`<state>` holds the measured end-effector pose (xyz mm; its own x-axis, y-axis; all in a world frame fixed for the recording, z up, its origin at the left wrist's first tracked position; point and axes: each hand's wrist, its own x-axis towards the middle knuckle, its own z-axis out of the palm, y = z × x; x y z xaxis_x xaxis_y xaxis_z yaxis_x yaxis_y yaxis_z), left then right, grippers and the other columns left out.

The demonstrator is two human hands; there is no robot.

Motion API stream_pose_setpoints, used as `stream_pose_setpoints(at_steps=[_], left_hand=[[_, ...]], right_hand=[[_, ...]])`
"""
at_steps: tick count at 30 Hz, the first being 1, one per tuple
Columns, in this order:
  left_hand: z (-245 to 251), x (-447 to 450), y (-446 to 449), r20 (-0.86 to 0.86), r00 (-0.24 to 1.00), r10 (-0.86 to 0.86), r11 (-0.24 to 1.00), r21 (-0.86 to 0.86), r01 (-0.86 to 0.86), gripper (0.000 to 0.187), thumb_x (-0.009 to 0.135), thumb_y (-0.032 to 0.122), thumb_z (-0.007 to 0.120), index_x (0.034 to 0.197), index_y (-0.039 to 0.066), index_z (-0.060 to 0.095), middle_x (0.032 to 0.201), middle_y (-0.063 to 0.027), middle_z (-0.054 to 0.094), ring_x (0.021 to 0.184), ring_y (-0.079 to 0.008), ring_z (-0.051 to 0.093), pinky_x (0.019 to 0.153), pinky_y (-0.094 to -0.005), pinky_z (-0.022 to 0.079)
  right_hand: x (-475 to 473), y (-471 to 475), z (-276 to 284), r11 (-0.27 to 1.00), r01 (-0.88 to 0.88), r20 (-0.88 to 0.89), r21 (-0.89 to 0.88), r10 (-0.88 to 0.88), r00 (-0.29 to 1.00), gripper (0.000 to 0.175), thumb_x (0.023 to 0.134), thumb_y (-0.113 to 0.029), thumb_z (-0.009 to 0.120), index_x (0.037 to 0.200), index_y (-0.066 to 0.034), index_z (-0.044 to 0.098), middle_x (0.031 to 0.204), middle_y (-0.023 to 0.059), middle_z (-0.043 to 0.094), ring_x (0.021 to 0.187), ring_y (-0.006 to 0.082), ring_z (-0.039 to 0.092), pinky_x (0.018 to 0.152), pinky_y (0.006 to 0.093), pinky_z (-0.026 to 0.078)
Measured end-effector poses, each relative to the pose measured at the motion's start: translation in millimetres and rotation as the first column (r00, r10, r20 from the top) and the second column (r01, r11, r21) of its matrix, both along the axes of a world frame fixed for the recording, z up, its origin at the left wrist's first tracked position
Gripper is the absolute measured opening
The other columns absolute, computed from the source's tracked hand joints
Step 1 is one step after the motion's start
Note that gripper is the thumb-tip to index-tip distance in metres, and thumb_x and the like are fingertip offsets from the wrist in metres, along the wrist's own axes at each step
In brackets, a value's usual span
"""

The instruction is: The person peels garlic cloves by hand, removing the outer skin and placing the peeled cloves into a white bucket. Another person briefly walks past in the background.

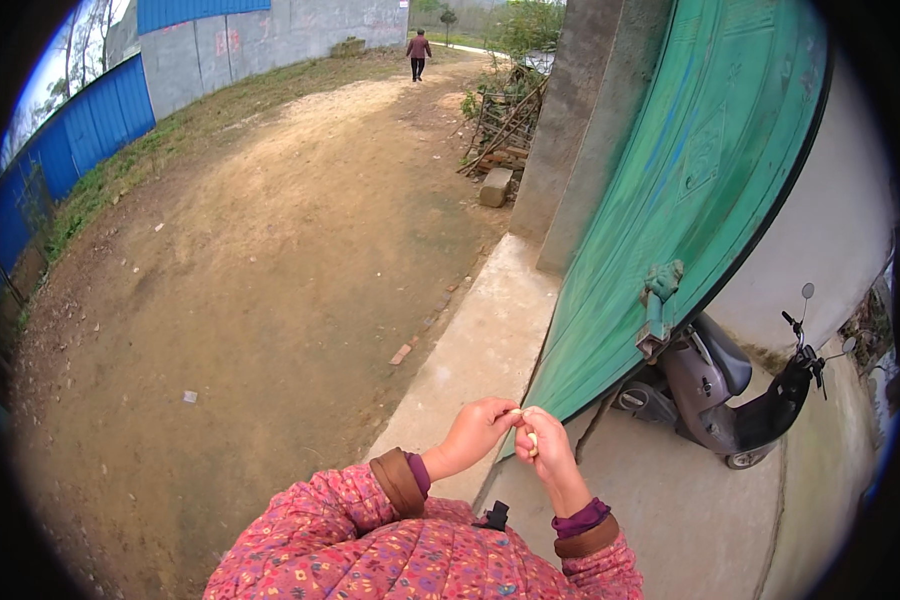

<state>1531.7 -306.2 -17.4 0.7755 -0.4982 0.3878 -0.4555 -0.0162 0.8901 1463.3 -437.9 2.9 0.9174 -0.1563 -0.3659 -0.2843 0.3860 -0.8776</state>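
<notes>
My left hand (474,436) and my right hand (546,442) meet at the fingertips in front of my red floral quilted jacket (412,559). Between them they pinch a small pale yellowish piece (515,412), too small to identify. A second small pale piece (532,444) shows in the curled fingers of my right hand. Both hands are held over the concrete doorstep (480,322), close to the lower corner of a green metal door (615,300). Brown and purple cuffs end at both wrists.
A scooter (709,397) stands on concrete behind the green door, beside a pale wall (810,225). Left of the doorstep lies a dirt yard (255,322) with brick pieces (403,352). A person (418,55) is far up the path. Sticks (506,127) and a block (496,187) lie near the concrete pillar (570,127).
</notes>
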Motion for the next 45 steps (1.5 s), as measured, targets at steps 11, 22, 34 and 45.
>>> stream_pose_setpoints(at_steps=[11, 22, 34, 45], left_hand=[[6.4, -10.6, -1.4, -0.528, 0.829, -0.184, 0.983, -0.084, 0.165, 0.018, 0.088, 0.017, 0.058, 0.096, 0.003, 0.065, 0.073, 0.0019, 0.060, 0.054, -0.0022, 0.045, 0.047, -0.0186, 0.037], [5.6, -13.2, -5.8, -0.277, 0.948, -0.155, 0.986, -0.108, 0.129, 0.018, 0.087, 0.013, 0.060, 0.098, -0.001, 0.064, 0.080, -0.0017, 0.063, 0.074, -0.0075, 0.056, 0.066, -0.0233, 0.046], [9.9, -16.6, -5.4, -0.382, 0.897, -0.221, 0.971, -0.172, 0.166, 0.020, 0.087, 0.016, 0.060, 0.099, 0.001, 0.065, 0.078, 0.0004, 0.063, 0.070, -0.0046, 0.054, 0.059, -0.0198, 0.043], [11.9, -18.1, -6.0, -0.200, 0.953, -0.226, 0.974, -0.026, 0.226, 0.018, 0.087, 0.011, 0.060, 0.099, -0.002, 0.064, 0.084, -0.0060, 0.065, 0.077, -0.0099, 0.060, 0.068, -0.0233, 0.048]], right_hand=[[-15.1, -1.0, 2.7, 0.982, 0.028, 0.148, -0.187, 0.001, 0.989, 0.021, 0.088, -0.022, 0.043, 0.081, -0.0039, 0.051, 0.055, 0.0011, 0.046, 0.044, 0.0090, 0.044, 0.039, 0.0219, 0.031], [-19.8, -4.9, 7.2, 0.997, 0.009, 0.173, -0.073, 0.003, 0.985, 0.020, 0.091, -0.021, 0.043, 0.081, -0.0062, 0.049, 0.056, 0.0017, 0.047, 0.045, 0.0106, 0.045, 0.040, 0.0224, 0.034], [-24.2, -7.2, 10.5, 0.987, 0.011, 0.214, -0.157, 0.023, 0.977, 0.022, 0.090, -0.025, 0.047, 0.080, -0.0059, 0.052, 0.057, 0.0008, 0.048, 0.046, 0.0098, 0.046, 0.041, 0.0216, 0.035], [-37.9, -11.3, 13.1, 0.972, 0.011, 0.220, -0.236, 0.042, 0.975, 0.022, 0.091, -0.025, 0.046, 0.083, -0.0052, 0.053, 0.057, -0.0001, 0.048, 0.047, 0.0083, 0.045, 0.043, 0.0208, 0.034]])
